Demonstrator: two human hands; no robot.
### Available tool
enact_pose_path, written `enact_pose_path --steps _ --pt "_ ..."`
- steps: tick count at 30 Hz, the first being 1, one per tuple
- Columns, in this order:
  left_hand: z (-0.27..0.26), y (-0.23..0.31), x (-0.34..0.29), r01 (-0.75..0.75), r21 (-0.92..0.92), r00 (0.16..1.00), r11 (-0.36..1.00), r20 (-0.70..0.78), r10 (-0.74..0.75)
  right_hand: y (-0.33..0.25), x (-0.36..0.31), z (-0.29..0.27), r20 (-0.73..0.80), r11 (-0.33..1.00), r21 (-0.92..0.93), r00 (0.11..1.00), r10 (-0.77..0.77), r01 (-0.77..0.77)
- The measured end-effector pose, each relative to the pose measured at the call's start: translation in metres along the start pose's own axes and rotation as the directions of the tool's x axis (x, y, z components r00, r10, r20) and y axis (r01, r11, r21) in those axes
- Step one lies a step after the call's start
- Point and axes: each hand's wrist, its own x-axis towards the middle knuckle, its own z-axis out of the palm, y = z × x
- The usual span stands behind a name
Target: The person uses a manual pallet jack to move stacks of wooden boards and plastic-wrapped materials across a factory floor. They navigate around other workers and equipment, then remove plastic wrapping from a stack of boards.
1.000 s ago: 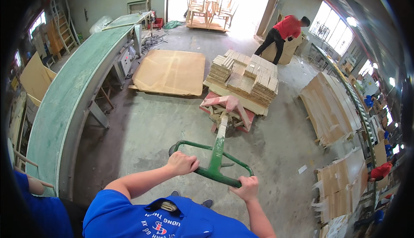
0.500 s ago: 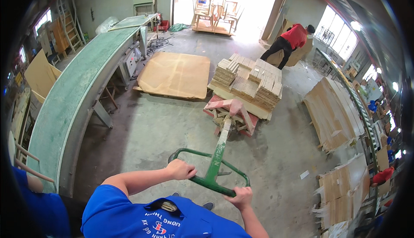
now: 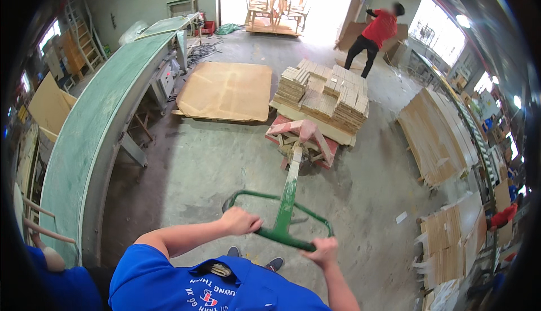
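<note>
Left hand (image 3: 241, 221) and right hand (image 3: 324, 252) close around a green handle (image 3: 283, 218), lower centre. Stacked wood (image 3: 322, 98) sits upper centre-right.

Floor (image 3: 191, 164) is lying open between the green table (image 3: 96, 113), which is walling off the left, and the jack (image 3: 305, 131). The board (image 3: 225, 91) and the stack (image 3: 324, 94) are blocking ahead. A lane is running between stack and panels (image 3: 437, 133), a person (image 3: 377, 32) standing near its far end. Inside the handle (image 3: 284, 209), a lever (image 3: 299, 221) is crowding the right gap.
</note>
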Motion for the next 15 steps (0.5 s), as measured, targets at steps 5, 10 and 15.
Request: enact_pose_path --steps 5,10,15 --pt "0.002 0.018 -0.005 -0.056 0.1 0.993 0.993 -0.1 0.066 -0.006 0.001 -0.012 -0.07 0.999 -0.045 0.998 0.002 -0.005" --pt "0.05 0.032 -0.053 0.07 -0.015 0.946 0.997 0.32 -0.062 -0.04 -0.055 0.019 0.322 0.989 -0.027 0.935 0.146 -0.145" --pt "-0.007 0.003 -0.002 0.059 0.011 0.997 0.998 0.053 -0.059 -0.019 0.006 -0.009 -0.034 1.0 -0.005 0.999 0.024 -0.024"
